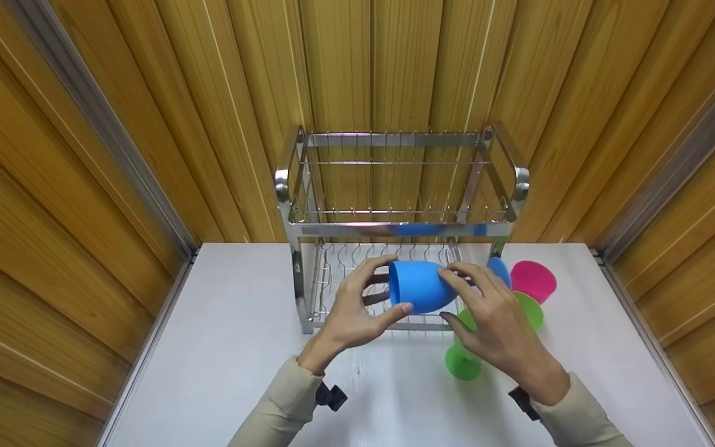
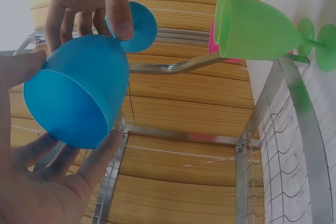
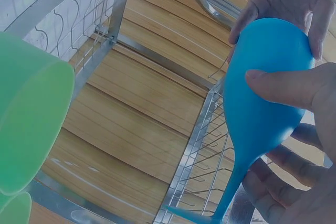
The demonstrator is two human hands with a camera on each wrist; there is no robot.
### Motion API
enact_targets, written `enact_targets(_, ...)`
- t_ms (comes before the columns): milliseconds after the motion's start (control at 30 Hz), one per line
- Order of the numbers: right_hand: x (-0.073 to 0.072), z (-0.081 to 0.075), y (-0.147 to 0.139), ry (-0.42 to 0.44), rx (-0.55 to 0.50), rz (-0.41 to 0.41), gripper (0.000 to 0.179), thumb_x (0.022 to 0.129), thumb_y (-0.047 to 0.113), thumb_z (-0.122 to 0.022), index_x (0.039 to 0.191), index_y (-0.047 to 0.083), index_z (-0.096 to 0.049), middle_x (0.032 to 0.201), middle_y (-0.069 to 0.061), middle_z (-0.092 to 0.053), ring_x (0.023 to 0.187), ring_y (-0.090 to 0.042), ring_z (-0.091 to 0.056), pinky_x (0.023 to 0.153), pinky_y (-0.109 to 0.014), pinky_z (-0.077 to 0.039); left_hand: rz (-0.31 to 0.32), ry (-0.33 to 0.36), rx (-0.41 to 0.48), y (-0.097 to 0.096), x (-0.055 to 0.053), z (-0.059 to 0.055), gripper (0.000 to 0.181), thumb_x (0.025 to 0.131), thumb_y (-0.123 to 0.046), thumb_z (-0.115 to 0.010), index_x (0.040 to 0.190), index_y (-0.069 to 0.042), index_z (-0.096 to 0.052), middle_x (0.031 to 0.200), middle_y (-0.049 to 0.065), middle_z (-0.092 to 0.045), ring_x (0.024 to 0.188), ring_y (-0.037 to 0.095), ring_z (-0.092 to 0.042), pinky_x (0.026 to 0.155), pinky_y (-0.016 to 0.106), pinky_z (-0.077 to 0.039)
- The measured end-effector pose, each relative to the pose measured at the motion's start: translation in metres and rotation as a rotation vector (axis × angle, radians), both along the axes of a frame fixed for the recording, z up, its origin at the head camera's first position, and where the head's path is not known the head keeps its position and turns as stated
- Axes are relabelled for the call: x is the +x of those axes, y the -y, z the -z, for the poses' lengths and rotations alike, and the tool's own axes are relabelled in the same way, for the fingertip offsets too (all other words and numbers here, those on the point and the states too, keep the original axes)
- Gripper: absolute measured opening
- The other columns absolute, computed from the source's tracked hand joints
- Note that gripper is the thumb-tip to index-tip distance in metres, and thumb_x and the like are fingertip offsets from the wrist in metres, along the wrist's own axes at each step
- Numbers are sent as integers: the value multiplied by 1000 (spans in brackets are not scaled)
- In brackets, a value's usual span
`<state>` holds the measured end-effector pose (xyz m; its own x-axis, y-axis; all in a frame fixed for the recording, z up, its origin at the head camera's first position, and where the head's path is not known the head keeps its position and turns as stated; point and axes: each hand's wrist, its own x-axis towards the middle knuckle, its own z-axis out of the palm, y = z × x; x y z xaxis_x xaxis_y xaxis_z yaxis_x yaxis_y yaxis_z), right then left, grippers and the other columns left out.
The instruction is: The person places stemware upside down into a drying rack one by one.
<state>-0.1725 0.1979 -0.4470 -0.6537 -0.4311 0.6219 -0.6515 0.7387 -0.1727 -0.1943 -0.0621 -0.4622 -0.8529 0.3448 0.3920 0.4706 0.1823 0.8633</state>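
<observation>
A blue plastic goblet [image 1: 422, 287] is held on its side above the lower tier of a metal rack, its mouth facing left in the head view. My left hand [image 1: 357, 307] holds it near the rim, thumb below and fingers on the far side. Around the bowl's narrow end and stem, my right hand [image 1: 494, 316] grips it, with the thumb lying on the bowl [image 3: 268, 87] in the right wrist view. Its round foot [image 2: 140, 27] shows beyond the right hand in the left wrist view.
The two-tier metal dish rack [image 1: 401, 230] stands against the wood-panelled wall. Right of it on the white table [image 1: 239, 347] are green goblets [image 2: 257, 30], partly behind my right hand in the head view, and a pink goblet [image 1: 534, 281].
</observation>
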Motion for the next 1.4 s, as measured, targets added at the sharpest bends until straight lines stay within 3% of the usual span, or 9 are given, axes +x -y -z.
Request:
enact_targets(367,13,17,-6,-19,-130,-39,80,68,15,-103,141,11,-68,137,-9,-67,126,-28,-66,96,-45,-64,-44,-15,3,8,-3,1,77,91,-29,-85,156,-9,-50,153,18,-55,136,44,-61,99,46,-63)
enact_targets(533,17,30,-6,33,-248,-50,82,66,11,-103,140,11,-68,137,-4,-67,128,-24,-65,107,-20,-53,-61,-5,6,9,-2,0,76,91,-30,-85,155,-9,-50,152,19,-55,135,43,-62,99,47,-63)
enact_targets(667,19,41,-5,116,-402,-75,80,66,4,-102,139,13,-68,135,-1,-69,119,-20,-68,103,-7,-50,-57,9,17,11,-1,0,76,91,-30,-85,156,-12,-50,152,18,-55,135,42,-62,100,47,-63)
enact_targets(800,19,49,-2,227,-557,-109,74,71,1,-98,138,11,-68,132,-2,-70,113,-17,-68,94,-17,-60,-48,14,39,11,-1,1,75,91,-28,-85,156,-12,-50,153,18,-55,135,42,-62,100,48,-62)
enact_targets(900,18,54,1,332,-669,-149,71,75,-2,-95,139,7,-66,132,-8,-69,118,-20,-68,95,-24,-62,-47,25,54,11,0,2,76,91,-29,-85,157,-11,-49,154,17,-54,136,42,-62,101,49,-62)
enact_targets(1033,17,58,6,473,-815,-167,71,79,-8,-89,143,3,-60,135,-12,-67,122,-20,-69,100,-25,-61,-37,45,79,9,2,3,78,92,-31,-84,157,-9,-48,155,17,-53,137,42,-62,102,48,-62)
enact_targets(1200,14,57,11,631,-1021,-188,73,86,-15,-76,151,-5,-45,146,-14,-58,129,-18,-67,107,-28,-59,-10,57,122,5,5,5,77,93,-30,-84,157,-10,-47,155,19,-51,136,43,-62,101,44,-62)
enact_targets(1400,12,49,15,772,-1263,-302,75,99,-10,-61,163,-5,-23,158,-16,-43,137,-18,-62,112,-34,-55,9,79,163,-2,8,7,75,92,-28,-84,156,-11,-48,155,20,-50,135,43,-62,102,41,-62)
